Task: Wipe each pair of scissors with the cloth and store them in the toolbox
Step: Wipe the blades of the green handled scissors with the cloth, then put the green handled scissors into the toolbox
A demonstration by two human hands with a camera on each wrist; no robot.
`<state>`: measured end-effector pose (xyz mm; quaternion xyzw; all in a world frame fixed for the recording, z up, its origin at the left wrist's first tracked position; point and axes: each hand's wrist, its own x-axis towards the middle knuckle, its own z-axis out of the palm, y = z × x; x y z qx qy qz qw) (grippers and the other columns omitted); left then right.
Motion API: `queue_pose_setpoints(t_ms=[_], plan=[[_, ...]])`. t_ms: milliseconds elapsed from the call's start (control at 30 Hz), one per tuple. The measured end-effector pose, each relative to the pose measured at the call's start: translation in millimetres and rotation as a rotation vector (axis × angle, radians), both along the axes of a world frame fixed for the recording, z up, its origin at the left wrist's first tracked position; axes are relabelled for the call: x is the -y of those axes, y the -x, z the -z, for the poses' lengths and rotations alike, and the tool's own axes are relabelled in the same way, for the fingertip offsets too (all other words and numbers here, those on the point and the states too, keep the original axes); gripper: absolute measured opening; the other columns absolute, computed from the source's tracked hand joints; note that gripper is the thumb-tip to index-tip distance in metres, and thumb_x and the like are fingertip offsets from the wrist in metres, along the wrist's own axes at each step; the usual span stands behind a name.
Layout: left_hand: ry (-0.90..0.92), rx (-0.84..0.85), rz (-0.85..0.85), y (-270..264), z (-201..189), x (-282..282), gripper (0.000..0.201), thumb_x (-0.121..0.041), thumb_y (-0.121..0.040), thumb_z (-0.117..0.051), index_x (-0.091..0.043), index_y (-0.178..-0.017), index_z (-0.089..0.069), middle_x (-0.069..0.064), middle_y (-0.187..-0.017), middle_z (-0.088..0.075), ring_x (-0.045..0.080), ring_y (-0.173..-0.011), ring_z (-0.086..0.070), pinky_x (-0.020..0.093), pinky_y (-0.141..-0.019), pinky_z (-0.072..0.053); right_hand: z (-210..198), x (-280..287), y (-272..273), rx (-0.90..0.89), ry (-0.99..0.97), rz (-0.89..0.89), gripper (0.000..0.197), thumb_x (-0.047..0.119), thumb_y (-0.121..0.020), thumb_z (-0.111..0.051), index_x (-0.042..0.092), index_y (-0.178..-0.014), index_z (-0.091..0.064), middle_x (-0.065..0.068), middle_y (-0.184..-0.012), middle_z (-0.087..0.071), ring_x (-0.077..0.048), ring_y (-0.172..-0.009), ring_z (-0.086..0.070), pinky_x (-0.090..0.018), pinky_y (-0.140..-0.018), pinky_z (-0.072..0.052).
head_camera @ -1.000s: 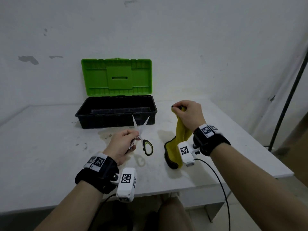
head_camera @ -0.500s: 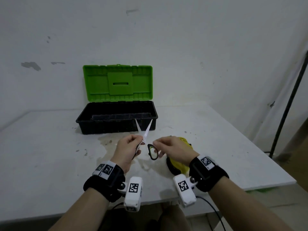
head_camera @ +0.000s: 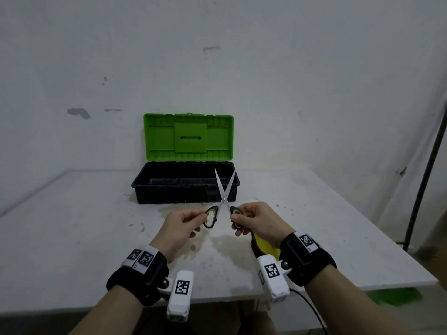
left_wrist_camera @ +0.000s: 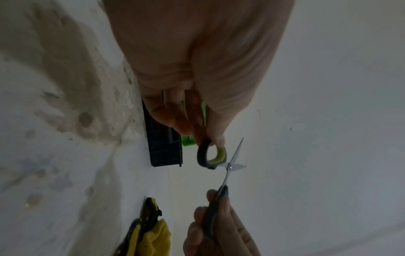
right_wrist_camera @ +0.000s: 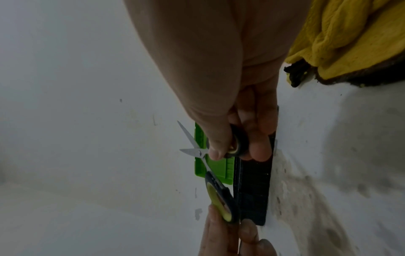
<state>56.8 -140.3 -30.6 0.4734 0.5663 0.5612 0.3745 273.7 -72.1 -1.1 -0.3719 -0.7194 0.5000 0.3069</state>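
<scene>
A pair of scissors with black and lime handles is held up over the table, blades spread in a V pointing at the toolbox. My left hand pinches the left handle loop. My right hand pinches the right handle loop. The yellow cloth with a dark edge lies on the table under my right wrist, mostly hidden in the head view and plainer in the right wrist view. The toolbox stands behind, black tray with its green lid upright; I see nothing inside.
The white table carries damp brownish stains in front of the toolbox. Its right edge drops off near a dark pole by the wall. A green object lies on the floor below the table's right corner.
My right hand has put the cloth down on the table and taken the scissors' right handle. The scissors now sit higher and centred, held by both hands with the blades spread wider.
</scene>
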Motion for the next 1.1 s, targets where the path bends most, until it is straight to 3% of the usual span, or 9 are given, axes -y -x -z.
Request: queue_pose_setpoints(t_ms=[267,433,567,633,800,867,933,1000,1100], plan=[[-0.037,0.087,-0.03,-3,0,3,0.007,-0.015,-0.089,-0.071,-0.014,-0.094,-0.077,-0.002,-0.076,-0.074,0.006,-0.071,-0.066,0.019,-0.068,-0.05,3,14,23,-0.091,-0.052,0.099,0.015,0.016,-0.093,-0.065,0.001,-0.095,-0.069,-0.009,-0.074,-0.071,-0.02,-0.064,-0.068,-0.024,-0.057,-0.047],[-0.022,0.186,-0.042,-14,7,5,0.009,-0.009,-0.091,-0.069,-0.01,-0.096,-0.077,0.004,-0.079,-0.071,0.01,-0.071,-0.063,0.024,-0.073,-0.053,12,23,40,-0.143,-0.069,0.158,0.009,0.013,-0.092,-0.066,0.01,-0.084,-0.069,-0.003,-0.068,-0.07,-0.019,-0.061,-0.067,-0.025,-0.056,-0.048],[0.015,0.256,-0.076,-10,10,2,0.009,-0.009,-0.091,-0.069,-0.008,-0.097,-0.076,0.004,-0.081,-0.071,0.015,-0.076,-0.062,0.027,-0.074,-0.052,12,24,46,-0.108,-0.106,0.246,0.023,0.027,-0.087,-0.073,0.018,-0.101,-0.057,-0.009,-0.073,-0.073,-0.018,-0.062,-0.07,-0.033,-0.061,-0.052],[0.032,0.279,-0.108,-10,7,0,0.01,-0.013,-0.09,-0.071,-0.009,-0.098,-0.076,0.005,-0.085,-0.072,0.015,-0.078,-0.062,0.028,-0.075,-0.053,11,23,51,-0.033,-0.229,0.333,0.028,0.033,-0.084,-0.074,0.02,-0.092,-0.051,-0.008,-0.072,-0.071,-0.013,-0.061,-0.07,-0.032,-0.061,-0.053],[0.028,0.228,-0.117,-3,-10,-13,0.014,-0.019,-0.093,-0.068,-0.011,-0.1,-0.076,0.008,-0.093,-0.074,0.014,-0.081,-0.062,0.027,-0.072,-0.052,1,14,74,0.166,-0.439,0.445,0.039,0.05,-0.077,-0.075,0.013,-0.084,-0.065,0.001,-0.08,-0.066,-0.012,-0.072,-0.059,-0.026,-0.065,-0.048],[0.022,0.187,-0.12,3,-16,-21,0.013,-0.019,-0.093,-0.068,-0.011,-0.098,-0.076,0.007,-0.09,-0.074,0.014,-0.079,-0.062,0.026,-0.069,-0.051,-6,6,82,0.224,-0.452,0.432,0.039,0.045,-0.079,-0.075,0.007,-0.084,-0.068,-0.004,-0.08,-0.067,-0.017,-0.074,-0.06,-0.027,-0.066,-0.047],[0.02,0.126,-0.104,12,-22,-31,0.011,-0.019,-0.092,-0.069,-0.011,-0.098,-0.075,0.005,-0.088,-0.073,0.015,-0.077,-0.062,0.025,-0.068,-0.05,-11,-5,90,0.245,-0.459,0.43,0.035,0.037,-0.078,-0.075,0.006,-0.066,-0.064,-0.008,-0.062,-0.06,-0.02,-0.058,-0.053,-0.027,-0.053,-0.041],[0.017,0.058,-0.084,25,-29,-44,0.021,-0.024,-0.091,-0.07,-0.014,-0.11,-0.068,0.004,-0.099,-0.071,0.015,-0.083,-0.064,0.027,-0.07,-0.05,-20,-21,99,0.269,-0.444,0.439,0.042,0.033,-0.077,-0.073,0.008,-0.051,-0.052,-0.005,-0.047,-0.043,-0.017,-0.044,-0.038,-0.021,-0.04,-0.028],[0.006,0.016,-0.167,71,-40,-70,0.059,-0.031,-0.093,-0.068,-0.025,-0.144,-0.041,0.004,-0.12,-0.062,0.02,-0.099,-0.065,0.033,-0.074,-0.054,-39,-52,112,0.31,-0.403,0.45,0.041,0.035,-0.077,-0.073,0.002,-0.056,-0.062,-0.005,-0.048,-0.052,-0.017,-0.046,-0.049,-0.022,-0.043,-0.035]])
